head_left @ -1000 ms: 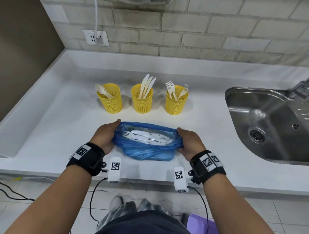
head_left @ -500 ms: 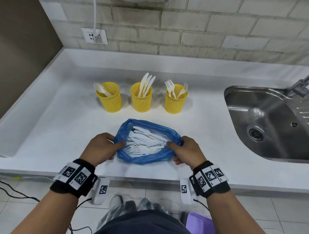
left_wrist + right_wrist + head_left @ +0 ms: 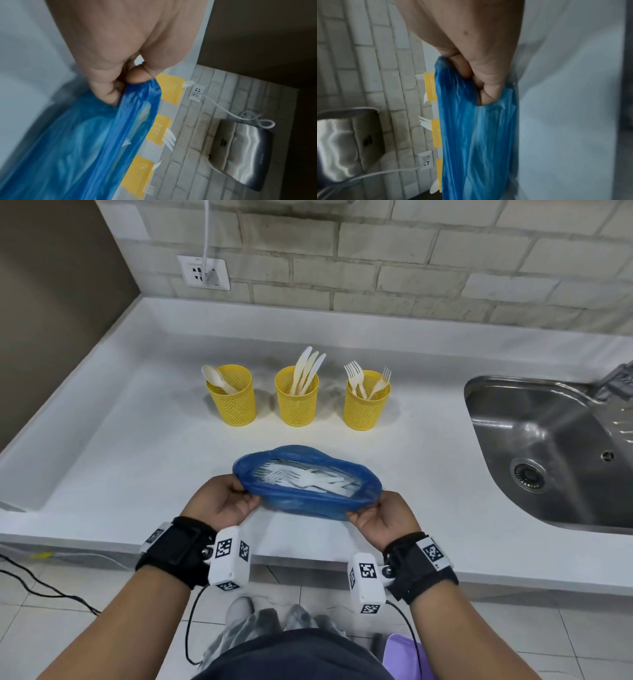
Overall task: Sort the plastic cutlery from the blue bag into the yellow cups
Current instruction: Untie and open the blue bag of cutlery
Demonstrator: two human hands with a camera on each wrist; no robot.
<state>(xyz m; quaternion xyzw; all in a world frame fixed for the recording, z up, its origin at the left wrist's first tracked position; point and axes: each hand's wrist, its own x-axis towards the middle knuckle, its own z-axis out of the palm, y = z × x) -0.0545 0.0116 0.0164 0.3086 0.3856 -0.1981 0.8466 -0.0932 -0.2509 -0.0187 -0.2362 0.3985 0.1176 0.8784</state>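
A blue plastic bag (image 3: 308, 501) is held open over the white counter's front edge, with several white forks and other cutlery (image 3: 305, 479) lying inside. My left hand (image 3: 222, 501) grips the bag's left rim, and my right hand (image 3: 380, 515) grips its right rim. The left wrist view shows fingers (image 3: 109, 86) pinching the blue bag (image 3: 85, 142); the right wrist view shows fingers (image 3: 488, 88) curled into the bag (image 3: 476, 135). Behind stand three yellow mesh cups: the left cup (image 3: 232, 395) holds a spoon, the middle cup (image 3: 297, 396) knives, the right cup (image 3: 366, 400) forks.
A steel sink (image 3: 555, 450) is set into the counter (image 3: 137, 446) at the right. A wall socket (image 3: 203, 272) with a white cable sits on the brick wall behind. Cables trail on the tiled floor (image 3: 44, 587) at the lower left.
Both hands have turned palms up and pulled the bag's rim wider and flatter. The bag has lifted a little and shifted slightly right.
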